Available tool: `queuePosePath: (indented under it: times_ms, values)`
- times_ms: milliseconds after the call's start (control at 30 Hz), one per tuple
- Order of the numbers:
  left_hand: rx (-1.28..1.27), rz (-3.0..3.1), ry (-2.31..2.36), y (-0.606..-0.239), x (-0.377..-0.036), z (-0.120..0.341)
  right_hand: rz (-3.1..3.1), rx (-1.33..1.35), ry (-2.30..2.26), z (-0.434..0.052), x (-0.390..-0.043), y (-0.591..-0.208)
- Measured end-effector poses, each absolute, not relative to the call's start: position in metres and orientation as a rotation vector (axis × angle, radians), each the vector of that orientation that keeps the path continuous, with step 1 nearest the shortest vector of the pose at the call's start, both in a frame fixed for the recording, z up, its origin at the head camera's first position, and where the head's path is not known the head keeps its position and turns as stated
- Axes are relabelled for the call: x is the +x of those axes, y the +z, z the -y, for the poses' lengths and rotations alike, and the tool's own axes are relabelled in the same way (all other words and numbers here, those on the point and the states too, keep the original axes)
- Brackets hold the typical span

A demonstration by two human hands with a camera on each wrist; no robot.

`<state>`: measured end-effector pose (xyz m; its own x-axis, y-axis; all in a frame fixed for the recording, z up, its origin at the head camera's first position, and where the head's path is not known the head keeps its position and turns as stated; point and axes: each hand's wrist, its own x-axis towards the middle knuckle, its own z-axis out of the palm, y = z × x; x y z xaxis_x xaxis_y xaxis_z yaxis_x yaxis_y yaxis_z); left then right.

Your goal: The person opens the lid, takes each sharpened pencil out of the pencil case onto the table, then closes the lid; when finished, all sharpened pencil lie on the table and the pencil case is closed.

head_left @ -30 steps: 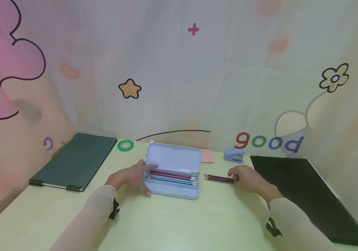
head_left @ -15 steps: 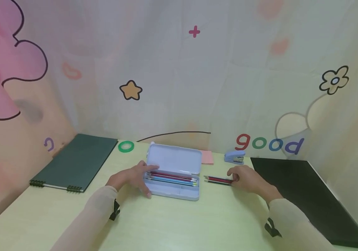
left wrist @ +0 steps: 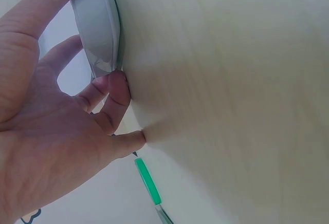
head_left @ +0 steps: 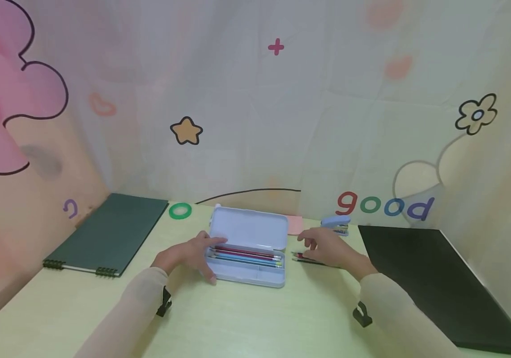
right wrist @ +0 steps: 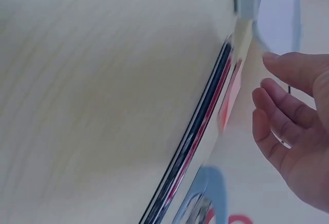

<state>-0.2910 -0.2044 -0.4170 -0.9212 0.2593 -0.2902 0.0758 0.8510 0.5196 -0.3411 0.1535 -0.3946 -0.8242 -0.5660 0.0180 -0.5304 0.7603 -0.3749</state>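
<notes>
A: What is the left hand (head_left: 187,253) doing at the pale blue hinged plastic pencil case (head_left: 250,271)?

B: It is gripping the case's left end, thumb along the near wall and fingers curling over the far rim, which I judge is bracing the tray so it does not slide. The case is lying open at the middle of the pale wooden desk (head_left: 255,323), its lid standing up toward twelve o'clock, with red, blue and yellow pencils (head_left: 244,252) lying lengthwise inside.

A: And the right hand (head_left: 327,248)?

B: It is hovering just off the case's three o'clock side, fingers loosely spread and pointing toward the case, gripping nothing that I can see. Beneath it, a small bundle of red and dark pencils (head_left: 305,257) is lying on the desk, parallel to the case; whether the fingertips are touching them I cannot tell.

A: Are the wrist cameras adding anything?

B: The left wrist view is showing the fingers (left wrist: 110,98) hooking against the case's grey rim (left wrist: 97,34), a contact that the head view is hiding. The right wrist view is showing open, relaxed fingers (right wrist: 280,116) clear of the loose pencils (right wrist: 198,136), though it is blurred.

A: What else is lying around?

B: A dark green spiral-bound notebook (head_left: 108,233) at nine o'clock, a green ring of tape (head_left: 180,210) at eleven, a pink sticky pad (head_left: 295,224) and small blue stapler (head_left: 336,224) at one, and a black folder (head_left: 430,273) at three.
</notes>
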Motion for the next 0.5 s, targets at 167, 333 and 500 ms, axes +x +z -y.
queuePosePath:
  times_ms: [167, 333, 500]
  values:
    - [0.260, -2.678, 0.743, -0.420, -0.293, 0.206, -2.765, -0.928, -0.650, -0.120, -0.336, -0.388]
    - [0.256, -2.682, 0.738, -0.422, -0.293, 0.206, -2.682, -1.023, -0.703, -0.089, -0.331, -0.386]
    - [0.261, -2.688, 0.715, -0.422, -0.295, 0.206, -2.607, -1.139, -0.698, -0.065, -0.325, -0.385]
